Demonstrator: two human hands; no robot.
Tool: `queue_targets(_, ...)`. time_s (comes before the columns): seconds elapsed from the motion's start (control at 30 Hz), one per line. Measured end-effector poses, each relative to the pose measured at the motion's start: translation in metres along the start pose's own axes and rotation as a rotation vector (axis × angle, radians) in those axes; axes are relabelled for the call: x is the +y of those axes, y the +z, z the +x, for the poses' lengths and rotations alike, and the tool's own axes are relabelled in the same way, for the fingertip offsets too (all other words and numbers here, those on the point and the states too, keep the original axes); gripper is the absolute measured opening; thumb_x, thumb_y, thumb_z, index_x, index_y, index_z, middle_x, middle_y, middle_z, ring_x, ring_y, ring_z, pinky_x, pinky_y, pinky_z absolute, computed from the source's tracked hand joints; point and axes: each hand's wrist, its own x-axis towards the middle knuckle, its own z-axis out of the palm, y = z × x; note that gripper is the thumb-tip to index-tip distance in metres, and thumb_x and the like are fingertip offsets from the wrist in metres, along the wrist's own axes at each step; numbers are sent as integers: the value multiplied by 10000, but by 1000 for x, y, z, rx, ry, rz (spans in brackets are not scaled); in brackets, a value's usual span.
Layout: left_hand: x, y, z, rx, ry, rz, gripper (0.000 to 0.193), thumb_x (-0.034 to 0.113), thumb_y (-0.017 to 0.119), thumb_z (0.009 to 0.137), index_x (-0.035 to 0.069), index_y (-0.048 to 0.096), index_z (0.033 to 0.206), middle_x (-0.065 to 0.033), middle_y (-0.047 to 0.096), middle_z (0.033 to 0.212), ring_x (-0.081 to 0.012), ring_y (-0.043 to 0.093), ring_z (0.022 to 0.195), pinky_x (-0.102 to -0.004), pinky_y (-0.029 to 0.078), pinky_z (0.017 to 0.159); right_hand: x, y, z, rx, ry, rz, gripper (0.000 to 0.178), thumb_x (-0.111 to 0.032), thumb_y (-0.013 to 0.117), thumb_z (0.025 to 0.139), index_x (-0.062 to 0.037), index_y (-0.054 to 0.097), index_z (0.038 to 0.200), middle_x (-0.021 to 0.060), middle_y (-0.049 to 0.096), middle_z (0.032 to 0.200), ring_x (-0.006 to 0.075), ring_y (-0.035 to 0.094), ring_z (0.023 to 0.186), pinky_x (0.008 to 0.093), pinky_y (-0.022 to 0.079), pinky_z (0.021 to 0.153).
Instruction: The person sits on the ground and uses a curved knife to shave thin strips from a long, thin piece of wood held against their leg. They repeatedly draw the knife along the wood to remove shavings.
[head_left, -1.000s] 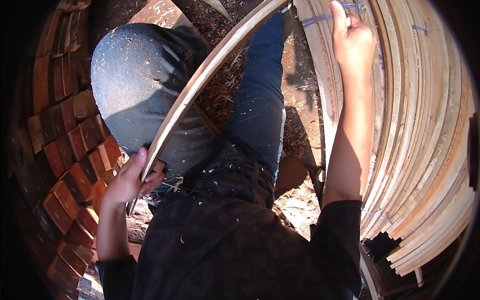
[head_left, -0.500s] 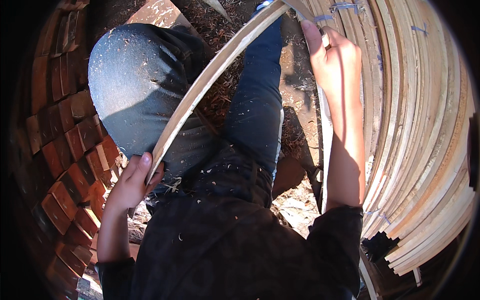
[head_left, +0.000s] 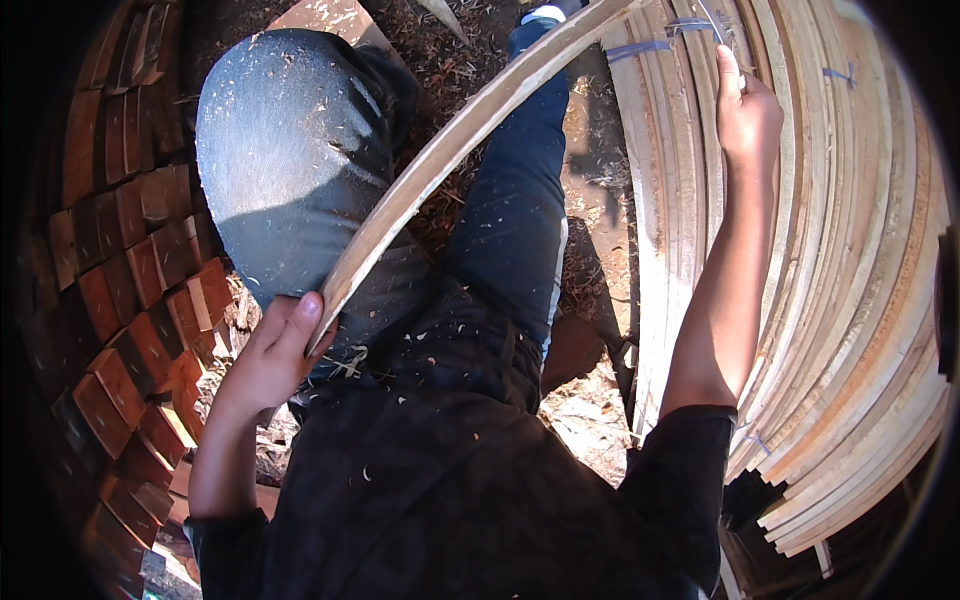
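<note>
My left hand (head_left: 277,348) is closed around the near end of a long wooden strip (head_left: 455,135), its thumb on top. From there the strip slants up and right across my legs, and its far end runs toward the upper edge. My right hand (head_left: 750,125) is closed on a knife with a thin, pale blade (head_left: 713,22) that points up and left. That hand is raised over the bundled strips on the right, apart from the strip in my left hand. Most of the knife's handle is hidden by the fingers.
Long pale wooden strips (head_left: 840,270) fill the right side, some tied with bluish bands. Stacked reddish-brown wood blocks (head_left: 130,340) stand on the left. Wood shavings litter the ground (head_left: 590,190) and my jeans (head_left: 290,150). A flat board (head_left: 325,18) lies beyond my left knee.
My right hand with the knife has moved right, away from the strip's far end. The strip and my left hand have shifted slightly right.
</note>
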Motion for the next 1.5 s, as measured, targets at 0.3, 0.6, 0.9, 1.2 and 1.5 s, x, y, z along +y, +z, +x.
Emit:
queue_targets(0.3,-2,0,-1,31,-21,55,630,500,312,988,28,475,604,12,392,496,-95,382,489,-271,308,479,-70,-2,-62,-95,-357,122,600,-541,599,846,1,563,590,152,508,478,278,541,459,364,466,527)
queue_targets(0.6,-2,10,-2,84,34,20,578,442,353,998,26,448,607,10,384,516,-83,367,519,-273,310,488,-34,15,-11,-32,-25,145,678,-594,501,874,29,551,610,186,545,554,311,557,551,412,464,617)
queue_targets(0.9,-13,-3,-9,65,35,85,564,412,394,993,5,480,611,-4,405,500,-94,379,507,-298,326,480,120,-31,-93,-152,379,109,628,-461,495,941,-32,337,510,-3,262,493,115,248,490,333,222,468)
queue_targets(1.2,27,4,-31,281,247,426,463,368,459,963,-55,611,855,-161,476,543,-277,502,508,-365,393,522,-6,38,-232,-344,633,938,406,-298,473,980,-84,430,637,-59,346,543,26,306,461,211,221,412)
queue_targets(1.5,31,-20,-19,347,292,401,537,385,471,961,-58,554,670,-99,429,489,-175,447,471,-333,348,475,-66,33,-220,-455,166,966,439,-298,537,941,-16,439,618,-5,353,507,58,324,491,256,252,448)
